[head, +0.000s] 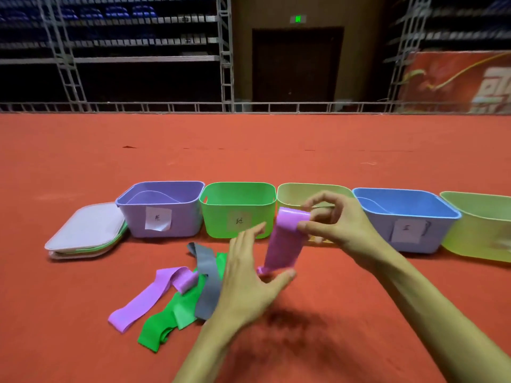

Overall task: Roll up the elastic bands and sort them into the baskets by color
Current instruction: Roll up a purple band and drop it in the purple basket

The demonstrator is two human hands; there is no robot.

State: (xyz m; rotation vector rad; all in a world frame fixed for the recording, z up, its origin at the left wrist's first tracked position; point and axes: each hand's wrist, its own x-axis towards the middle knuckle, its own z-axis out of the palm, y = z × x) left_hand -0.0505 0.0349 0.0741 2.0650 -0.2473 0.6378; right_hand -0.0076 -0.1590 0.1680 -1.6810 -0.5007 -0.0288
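Two bare forearms reach in from the lower edge. Left hand (246,283) is open, fingers straight and spread, thumb at the lower end of a long purple elastic band (284,244); motion blur hides whether the thumb touches it. Right hand (337,225) pinches the band's upper end, folded over, between thumb and forefinger. The band hangs tilted in the air in front of the baskets.

On the red carpeted floor (83,167), left of the hands, lies a loose overlapping pile: a second purple band (149,297), a bright green band (171,313) and a grey band (206,283), none rolled.

Behind them is a row of plastic baskets, sides touching or nearly so: a lilac basket (160,208), a green basket (237,211), a pale yellow basket (290,189) partly hidden by the right hand, a blue-rimmed basket (381,230), and a yellow-green basket (481,230) cut by the right frame edge. A stack of flat lids (85,230) lies just left of the lilac basket.

Wide open floor stretches beyond the row to a metal rail (166,107).
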